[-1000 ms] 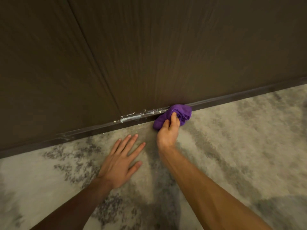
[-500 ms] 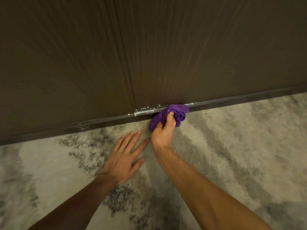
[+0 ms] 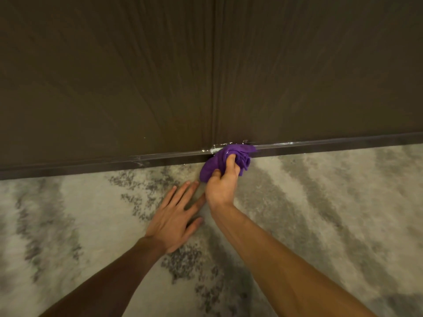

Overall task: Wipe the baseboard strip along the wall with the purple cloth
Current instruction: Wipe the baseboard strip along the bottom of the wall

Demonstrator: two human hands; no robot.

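A bunched purple cloth [image 3: 219, 161] is pressed against the dark baseboard strip [image 3: 332, 145] that runs along the foot of the brown wood-grain wall. My right hand [image 3: 223, 184] is shut on the cloth from below, thumb on top. White specks of residue [image 3: 216, 148] show on the strip just left of the cloth, by the wall panel seam. My left hand [image 3: 175, 217] lies flat on the carpet, fingers spread, just left of my right wrist and holding nothing.
The brown wall [image 3: 206, 65] fills the upper half of the view, with a vertical panel seam above the cloth. A grey and cream mottled carpet [image 3: 332, 213] covers the floor up to the baseboard on both sides of my arms.
The cloth and my right hand have slid left along the strip over the white residue, so less of it shows. My left hand stays flat on the carpet. The view has shifted.
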